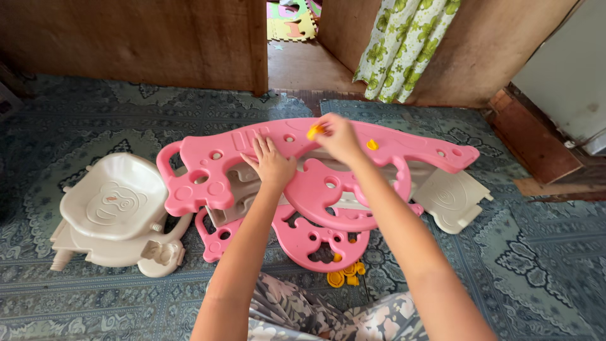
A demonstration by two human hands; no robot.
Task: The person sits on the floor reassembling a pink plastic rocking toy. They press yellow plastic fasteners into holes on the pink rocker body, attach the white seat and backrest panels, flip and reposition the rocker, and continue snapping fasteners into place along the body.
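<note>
On the patterned carpet [76, 297] we're kneeling over a pink toy panel [208, 161]. Left hand [271, 163] is pressing flat on it, fingers spread wide. Right hand [338, 136] is pinching a yellow peg [314, 131] at panel's top edge, approx 12 o'clock. Cream seat [117, 199] is lying at 9 o'clock; more yellow pegs [345, 275] w/ us at 6.

Blue patterned carpet [76, 113]; wooden walls [139, 38]; green floral curtain [404, 44]; daylight.
</note>
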